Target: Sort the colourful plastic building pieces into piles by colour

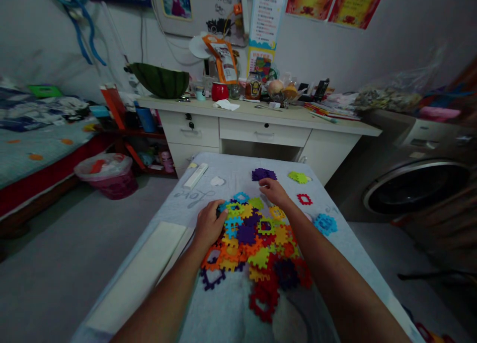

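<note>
A heap of coloured interlocking plastic tiles (253,239) lies on a table with a pale grey cloth (223,303). My left hand (209,225) rests curled at the heap's left edge, fingers closed on a blue tile there. My right hand (274,190) reaches past the heap's far side, fingers bent down near a purple tile (263,174). Loose tiles lie apart: a lime one (298,177), a red frame-shaped one (304,199) and a light blue one (325,224).
A white remote (196,174) and a white strip (141,273) lie on the table's left side. Beyond stand a cluttered white desk (261,127), a pink lined bin (108,175), a bed (33,149) at left and a washing machine (417,184) at right.
</note>
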`<action>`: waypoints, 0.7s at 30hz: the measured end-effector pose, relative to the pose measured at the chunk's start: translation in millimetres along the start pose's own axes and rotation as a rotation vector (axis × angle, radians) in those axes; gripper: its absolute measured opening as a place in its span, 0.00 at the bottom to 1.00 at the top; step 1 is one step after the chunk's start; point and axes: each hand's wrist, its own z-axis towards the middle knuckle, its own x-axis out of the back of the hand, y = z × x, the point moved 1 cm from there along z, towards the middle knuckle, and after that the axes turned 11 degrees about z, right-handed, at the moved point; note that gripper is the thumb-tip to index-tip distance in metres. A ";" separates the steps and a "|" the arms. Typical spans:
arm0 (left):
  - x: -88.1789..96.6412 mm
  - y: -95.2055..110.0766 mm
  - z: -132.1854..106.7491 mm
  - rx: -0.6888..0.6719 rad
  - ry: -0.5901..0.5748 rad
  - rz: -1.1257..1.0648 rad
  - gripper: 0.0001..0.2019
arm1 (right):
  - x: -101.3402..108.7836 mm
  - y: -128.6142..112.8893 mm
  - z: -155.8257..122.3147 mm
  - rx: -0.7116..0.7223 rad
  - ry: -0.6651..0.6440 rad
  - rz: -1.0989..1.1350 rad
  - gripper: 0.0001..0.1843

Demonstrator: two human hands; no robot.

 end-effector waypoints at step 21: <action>-0.5 -0.6 1.8 -0.015 0.001 0.032 0.15 | -2.1 -42.0 -18.3 0.196 -0.134 -0.129 0.08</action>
